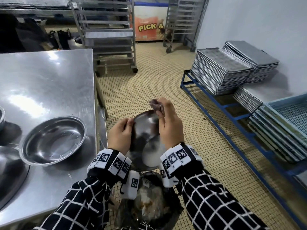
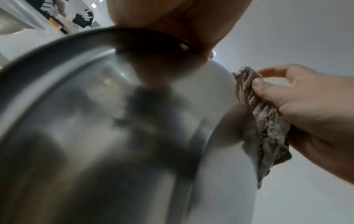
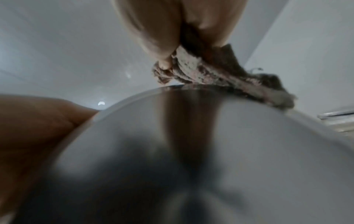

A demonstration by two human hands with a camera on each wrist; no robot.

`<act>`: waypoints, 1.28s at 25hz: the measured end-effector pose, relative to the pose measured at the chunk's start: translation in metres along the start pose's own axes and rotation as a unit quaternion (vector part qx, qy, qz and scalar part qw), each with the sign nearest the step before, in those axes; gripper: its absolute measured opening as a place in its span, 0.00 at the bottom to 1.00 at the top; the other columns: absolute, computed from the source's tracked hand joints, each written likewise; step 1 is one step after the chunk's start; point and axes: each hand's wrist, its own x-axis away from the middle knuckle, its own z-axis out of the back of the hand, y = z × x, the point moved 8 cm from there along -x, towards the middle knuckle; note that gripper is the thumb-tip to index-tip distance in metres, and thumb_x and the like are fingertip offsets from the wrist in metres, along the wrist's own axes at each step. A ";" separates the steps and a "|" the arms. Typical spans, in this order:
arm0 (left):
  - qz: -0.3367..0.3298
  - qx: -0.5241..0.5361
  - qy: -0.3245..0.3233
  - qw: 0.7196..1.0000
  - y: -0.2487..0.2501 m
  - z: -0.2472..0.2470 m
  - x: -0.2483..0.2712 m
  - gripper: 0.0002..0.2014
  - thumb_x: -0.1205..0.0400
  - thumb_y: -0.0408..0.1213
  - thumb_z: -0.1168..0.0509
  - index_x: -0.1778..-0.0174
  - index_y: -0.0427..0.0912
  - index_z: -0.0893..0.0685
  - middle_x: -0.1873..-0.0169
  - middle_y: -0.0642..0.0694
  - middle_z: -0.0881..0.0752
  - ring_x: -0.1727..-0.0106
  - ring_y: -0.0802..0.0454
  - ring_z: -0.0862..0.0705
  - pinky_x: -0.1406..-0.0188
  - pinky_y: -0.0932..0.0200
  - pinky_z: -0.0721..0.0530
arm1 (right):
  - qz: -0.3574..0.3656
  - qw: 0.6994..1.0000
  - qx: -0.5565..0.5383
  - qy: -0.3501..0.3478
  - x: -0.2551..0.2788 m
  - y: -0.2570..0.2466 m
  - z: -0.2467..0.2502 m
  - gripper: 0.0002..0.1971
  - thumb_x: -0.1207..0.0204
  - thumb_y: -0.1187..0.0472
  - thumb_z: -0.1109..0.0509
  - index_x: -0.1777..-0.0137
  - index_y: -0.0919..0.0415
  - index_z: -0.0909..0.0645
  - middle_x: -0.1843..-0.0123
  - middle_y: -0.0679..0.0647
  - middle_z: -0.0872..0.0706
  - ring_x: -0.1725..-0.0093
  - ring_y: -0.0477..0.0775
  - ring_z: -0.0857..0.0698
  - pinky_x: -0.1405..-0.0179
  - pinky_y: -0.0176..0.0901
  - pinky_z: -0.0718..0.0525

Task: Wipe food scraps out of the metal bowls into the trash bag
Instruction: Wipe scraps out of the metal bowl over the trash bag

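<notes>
Over the trash bag [image 1: 149, 201] beside the steel table [image 1: 49, 80], the left hand [image 1: 120, 136] grips the rim of a tilted metal bowl [image 1: 146, 130], fingers curled over its edge. The right hand [image 1: 169, 127] pinches a soiled rag [image 1: 156, 106] at the bowl's far rim. Only the head view shows a second bowl [image 1: 53, 141] on the table; the left wrist view alone shows the thumb clamping the rag's folds.
</notes>
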 end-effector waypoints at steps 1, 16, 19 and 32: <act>0.016 0.019 0.007 1.000 -0.001 0.000 0.000 0.12 0.15 0.44 0.39 0.62 0.46 0.16 0.67 0.45 0.14 0.62 0.46 0.18 0.54 0.43 0.19 | 0.018 0.999 0.030 0.010 0.009 -0.008 -0.003 0.13 0.21 0.62 0.36 0.37 0.56 0.23 0.31 0.55 0.19 0.35 0.59 0.18 0.37 0.43 0.22; 0.118 0.087 -0.017 0.989 -0.009 0.003 -0.001 0.13 0.14 0.46 0.40 0.64 0.52 0.17 0.63 0.50 0.15 0.57 0.50 0.18 0.52 0.54 0.19 | -0.358 0.933 -0.032 0.005 0.057 0.103 0.005 0.15 0.16 0.64 0.40 0.32 0.61 0.23 0.34 0.57 0.25 0.37 0.51 0.24 0.43 0.36 0.27; 0.119 0.074 -0.023 0.990 -0.005 0.000 0.003 0.14 0.14 0.44 0.40 0.66 0.54 0.20 0.66 0.56 0.18 0.62 0.60 0.21 0.60 0.68 0.23 | -0.165 0.985 -0.023 0.049 0.031 0.044 0.008 0.13 0.19 0.63 0.35 0.36 0.62 0.20 0.32 0.59 0.26 0.37 0.49 0.26 0.41 0.34 0.26; 0.067 0.244 -0.012 0.967 0.012 0.022 -0.003 0.18 0.21 0.42 0.34 0.76 0.39 0.22 0.73 0.49 0.19 0.69 0.61 0.19 0.63 0.70 0.20 | -0.627 0.672 -0.393 -0.041 0.088 0.101 -0.004 0.17 0.14 0.55 0.46 0.39 0.67 0.23 0.44 0.65 0.15 0.42 0.68 0.17 0.40 0.56 0.23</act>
